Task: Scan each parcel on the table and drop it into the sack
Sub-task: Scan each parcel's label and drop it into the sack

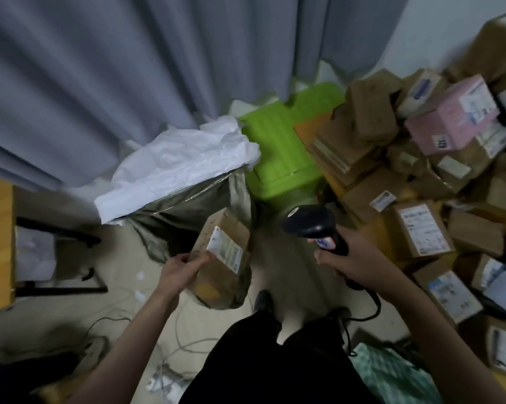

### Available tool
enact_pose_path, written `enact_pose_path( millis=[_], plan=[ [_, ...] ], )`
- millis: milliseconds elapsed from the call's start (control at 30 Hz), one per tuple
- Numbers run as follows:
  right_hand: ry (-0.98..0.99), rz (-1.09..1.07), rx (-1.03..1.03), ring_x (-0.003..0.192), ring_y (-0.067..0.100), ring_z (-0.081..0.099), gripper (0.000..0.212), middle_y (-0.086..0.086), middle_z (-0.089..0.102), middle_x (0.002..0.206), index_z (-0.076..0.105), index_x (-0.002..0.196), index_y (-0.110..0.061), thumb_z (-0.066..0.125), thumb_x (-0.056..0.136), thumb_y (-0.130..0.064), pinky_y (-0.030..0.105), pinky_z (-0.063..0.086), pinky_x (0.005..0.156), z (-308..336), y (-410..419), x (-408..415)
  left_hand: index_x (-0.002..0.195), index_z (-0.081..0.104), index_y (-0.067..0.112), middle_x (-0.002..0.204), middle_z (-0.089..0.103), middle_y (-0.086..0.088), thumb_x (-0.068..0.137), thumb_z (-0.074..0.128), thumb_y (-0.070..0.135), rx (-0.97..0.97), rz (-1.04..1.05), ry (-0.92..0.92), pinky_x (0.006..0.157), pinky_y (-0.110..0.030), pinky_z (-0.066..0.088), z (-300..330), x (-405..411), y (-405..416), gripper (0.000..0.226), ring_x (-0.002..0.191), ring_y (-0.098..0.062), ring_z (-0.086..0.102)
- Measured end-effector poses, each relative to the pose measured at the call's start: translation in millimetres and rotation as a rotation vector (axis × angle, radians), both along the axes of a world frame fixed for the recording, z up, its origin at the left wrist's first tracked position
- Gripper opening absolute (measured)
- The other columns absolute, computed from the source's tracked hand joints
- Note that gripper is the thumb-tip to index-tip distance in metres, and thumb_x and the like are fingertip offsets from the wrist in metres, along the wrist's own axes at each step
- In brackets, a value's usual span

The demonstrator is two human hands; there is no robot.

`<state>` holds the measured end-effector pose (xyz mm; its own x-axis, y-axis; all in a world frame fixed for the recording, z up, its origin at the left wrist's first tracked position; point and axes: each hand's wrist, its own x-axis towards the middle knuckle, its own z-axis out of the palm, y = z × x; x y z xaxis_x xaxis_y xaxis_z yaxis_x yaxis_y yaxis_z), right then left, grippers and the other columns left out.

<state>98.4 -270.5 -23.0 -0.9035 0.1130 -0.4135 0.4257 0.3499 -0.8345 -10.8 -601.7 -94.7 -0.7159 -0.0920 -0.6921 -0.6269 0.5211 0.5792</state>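
Near the open sack (176, 170), a brown parcel (222, 258) is held by the left hand (181, 271). A black scanner (313, 225) is gripped by the right hand (348, 260). More parcels (421, 182) are piled on the right.

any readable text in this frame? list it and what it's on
Pink box: small sticker with a short number, seen upside down, too blurred to be sure of.
Held parcel label: print too blurred to read.
Scanner stickers: unreadable.
Labels on the piled boxes: all too small or blurred.

Left hand (181, 268) gripping, right hand (349, 259) clenched.
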Motion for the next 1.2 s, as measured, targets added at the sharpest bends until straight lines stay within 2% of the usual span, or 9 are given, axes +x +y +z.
enact_pose_path(
  millis=[67,233,333,400,600,733,833,1067,1200],
  plan=[
    [-0.016,-0.006,0.015,0.049,0.011,0.057,0.017,-0.005,0.058,0.059,0.063,0.098,-0.016,0.07,0.086,-0.008,0.026,0.044,0.048,-2.7,-10.1,-3.6,0.113,0.072,0.012,0.101,0.074,-0.003,0.045,0.078,0.065,-0.055,0.017,-0.002,0.074,-0.035,0.057,-10.5,-9.7,-18.5,0.086,0.091,-0.021,0.069],
    [-0.061,-0.076,0.004,0.047,0.014,0.055,0.016,-0.005,0.058,0.053,0.061,0.092,-0.013,0.069,0.085,-0.001,0.033,0.044,0.05,-6.2,-18.0,0.1,0.103,0.07,0.002,0.102,0.069,-0.012,0.077,0.082,0.045,-0.235,-0.018,0.04,0.076,-0.038,0.053,-45.5,-54.5,-32.5,0.052,0.094,-0.03,0.065],
    [-0.092,-0.1,0.017,0.049,0.012,0.055,0.016,-0.003,0.058,0.055,0.063,0.095,-0.018,0.068,0.088,-0.004,0.028,0.043,0.05,-5.1,-17.7,9.5,0.12,0.062,-0.002,0.125,0.06,-0.021,0.067,0.075,0.068,-0.394,-0.183,0.038,0.093,-0.042,0.049,-66.7,-81.2,-21.7,0.089,0.118,-0.038,0.056],
    [-0.077,-0.117,0.029,0.049,0.013,0.056,0.02,0.002,0.061,0.059,0.063,0.093,-0.024,0.067,0.089,-0.004,0.027,0.044,0.049,-4.3,-18.2,16.4,0.135,0.051,-0.005,0.141,0.046,-0.026,0.074,0.075,0.063,-0.448,-0.276,0.057,0.109,-0.044,0.039,-75.5,-89.3,-4.7,0.094,0.132,-0.041,0.043],
    [-0.058,-0.158,0.012,0.048,0.012,0.055,0.019,-0.006,0.059,0.054,0.065,0.097,-0.02,0.065,0.09,-0.002,0.023,0.044,0.049,-0.8,-14.4,34.2,0.131,0.057,0.005,0.133,0.051,-0.021,0.084,0.067,0.054,-0.402,-0.639,0.141,0.106,-0.043,0.043,-65.8,-76.9,57.9,0.068,0.13,-0.038,0.046],
    [-0.027,-0.238,-0.008,0.052,0.013,0.056,0.018,-0.009,0.062,0.059,0.064,0.104,-0.013,0.065,0.091,-0.001,0.027,0.046,0.051,4.9,-2.0,51.6,0.14,0.049,0.003,0.138,0.047,-0.02,0.088,0.067,0.044,-0.38,-0.905,0.232,0.109,-0.04,0.04,-42.5,-51.6,110.8,0.068,0.131,-0.038,0.045],
    [-0.026,-0.315,0.0,0.049,0.003,0.056,0.019,-0.017,0.062,0.057,0.062,0.106,-0.014,0.064,0.092,-0.002,0.019,0.043,0.049,10.5,16.7,74.4,0.144,0.046,0.008,0.143,0.045,-0.015,0.091,0.066,0.041,-0.341,-1.044,0.306,0.111,-0.038,0.038,-28.3,-37.2,158.7,0.066,0.135,-0.034,0.043],
    [-0.028,-0.64,0.025,0.05,0.011,0.057,0.023,0.011,0.064,0.068,0.061,0.109,-0.007,0.063,0.088,0.002,0.024,0.046,0.05,3.4,76.9,162.3,0.142,0.049,0.009,0.141,0.049,-0.017,0.093,0.065,0.04,-0.225,-1.329,0.395,0.107,-0.034,0.037,-10.5,3.2,288.7,0.061,0.135,-0.032,0.044],
    [-0.063,-0.86,-0.011,0.049,0.014,0.057,0.023,0.008,0.067,0.072,0.06,0.11,-0.009,0.061,0.09,0.002,0.031,0.047,0.051,-20.4,109.9,216.6,0.142,0.052,0.016,0.146,0.05,-0.008,0.092,0.061,0.048,-0.146,-1.469,0.393,0.103,-0.035,0.042,-7.7,44.6,355.2,0.06,0.132,-0.027,0.048]
  ],
)
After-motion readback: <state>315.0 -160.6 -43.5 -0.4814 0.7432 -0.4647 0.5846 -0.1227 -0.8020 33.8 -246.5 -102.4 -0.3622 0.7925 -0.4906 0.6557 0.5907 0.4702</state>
